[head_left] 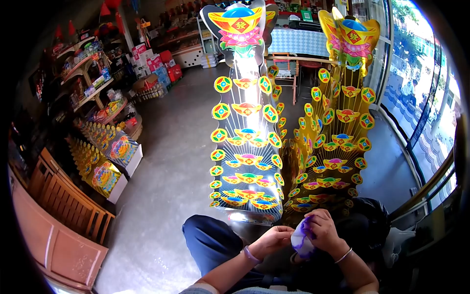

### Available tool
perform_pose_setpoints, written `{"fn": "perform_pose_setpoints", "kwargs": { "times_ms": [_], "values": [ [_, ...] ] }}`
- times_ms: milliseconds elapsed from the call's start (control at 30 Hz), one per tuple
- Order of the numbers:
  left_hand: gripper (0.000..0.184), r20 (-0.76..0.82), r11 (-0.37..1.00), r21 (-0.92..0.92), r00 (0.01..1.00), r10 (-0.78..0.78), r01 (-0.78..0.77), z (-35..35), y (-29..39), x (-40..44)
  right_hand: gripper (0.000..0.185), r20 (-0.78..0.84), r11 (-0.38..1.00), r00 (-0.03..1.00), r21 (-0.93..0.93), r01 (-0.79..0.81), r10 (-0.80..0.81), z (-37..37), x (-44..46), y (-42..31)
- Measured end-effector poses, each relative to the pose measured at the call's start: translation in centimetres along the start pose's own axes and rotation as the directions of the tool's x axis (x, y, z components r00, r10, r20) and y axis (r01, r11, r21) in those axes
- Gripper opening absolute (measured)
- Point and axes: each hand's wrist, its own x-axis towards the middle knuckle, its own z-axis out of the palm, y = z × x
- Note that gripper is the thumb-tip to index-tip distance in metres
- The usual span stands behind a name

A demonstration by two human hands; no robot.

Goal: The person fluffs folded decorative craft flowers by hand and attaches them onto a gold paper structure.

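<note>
In front of my lap I hold a small white piece with purple edging [299,238], soft-looking and bent. My right hand [323,230] is closed on its upper right side, with purple strands showing against the fingers. My left hand [274,240] is closed in a pinch at the piece's left edge, its fingertips partly hidden. Whether a needle or hook is between the fingers is too small to tell. Just beyond my hands rise a tall silver decoration [247,164] and a gold one [335,169], both covered in ingot and coin pictures.
Smaller matching decorations [110,169] stand on the floor at left, near a wooden bench [68,196]. Stocked shelves [93,93] and boxes [154,63] line the back left. A table with a checked cloth [298,41] stands behind. Black plastic [369,220] lies right of my hands.
</note>
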Motion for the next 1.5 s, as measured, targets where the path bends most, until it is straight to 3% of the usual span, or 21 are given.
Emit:
{"fn": "perform_pose_setpoints", "kwargs": {
  "times_ms": [333,433,567,700,867,900,1000,1167,1333,1500],
  "values": [
    [0.017,0.040,0.989,-0.134,0.997,0.065,-0.060,0.3,0.2,-0.7,0.026,0.065,1.000,0.998,-0.026,0.018,-0.016,-0.6,1.4,-1.2],
    [0.018,0.172,0.992,-0.108,0.982,0.084,-0.065,-0.7,-0.1,-0.6,0.024,0.065,0.999,0.997,-0.025,0.040,-0.038,-0.4,2.2,-1.7],
    [0.015,0.228,0.981,-0.146,0.961,0.156,-0.125,-0.8,0.5,-1.3,0.023,0.105,0.997,0.991,-0.014,0.080,-0.078,-0.1,3.6,-2.3],
    [0.018,0.207,0.950,-0.282,0.958,0.196,-0.134,-1.4,0.2,-1.4,0.021,0.143,0.992,0.981,-0.008,0.129,-0.127,0.4,5.0,-3.0],
    [0.020,0.198,0.927,-0.325,0.945,0.259,-0.185,-1.8,0.9,-1.9,0.021,0.211,0.997,0.974,0.019,0.081,-0.083,0.4,7.2,-5.0],
    [0.021,0.207,0.927,-0.319,0.940,0.273,-0.199,-1.9,1.1,-1.9,0.021,0.247,0.991,0.960,0.021,0.133,-0.134,0.3,7.5,-4.8],
    [0.020,0.197,0.912,-0.351,0.936,0.293,-0.212,-2.0,1.4,-1.6,0.020,0.202,0.997,0.977,0.026,0.067,-0.071,0.2,7.9,-5.6],
    [0.018,0.202,0.894,-0.403,0.933,0.298,-0.198,-1.7,1.5,-1.1,0.022,0.176,0.987,0.974,-0.060,0.152,-0.140,0.0,7.7,-4.3],
    [0.015,0.172,0.915,-0.325,0.937,0.305,-0.238,-1.0,0.7,-0.8,0.025,0.176,0.975,0.965,-0.068,0.211,-0.197,-0.8,7.1,-4.1],
    [0.015,0.151,0.939,-0.189,0.936,0.318,-0.289,-1.3,0.3,-0.3,0.029,0.182,0.999,0.983,-0.006,0.039,-0.037,-1.2,6.2,-4.2]
  ]
}}
